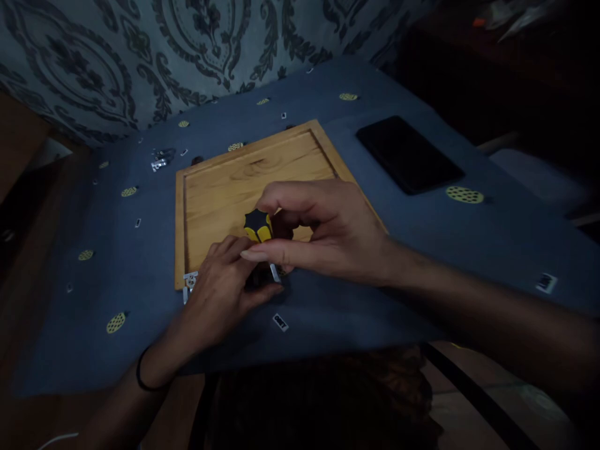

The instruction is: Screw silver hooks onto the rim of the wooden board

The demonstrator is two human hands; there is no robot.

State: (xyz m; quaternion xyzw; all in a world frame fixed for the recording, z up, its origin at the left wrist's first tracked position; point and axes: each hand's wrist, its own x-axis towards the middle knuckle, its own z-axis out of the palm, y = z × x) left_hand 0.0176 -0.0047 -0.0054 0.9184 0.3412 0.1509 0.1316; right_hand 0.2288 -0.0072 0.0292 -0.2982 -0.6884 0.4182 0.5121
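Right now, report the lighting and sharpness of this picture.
Head view: dim light, yet the black-and-yellow handle stands out; head view: shadow beneath the left hand hides detail; head view: the wooden board is fairly clear, but the right forearm blurs toward the frame's edge; head view: the flat black object shows almost no surface detail.

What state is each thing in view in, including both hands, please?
Wooden board: lying flat
Yellow-and-black handle: held, end cap visible
Right hand: curled, gripping it
Left hand: bent at the board's near edge
Metal fitting: at the board's corner
Metal pieces: lying on the cloth
Black slab: lying flat, dark
Black wristband: worn
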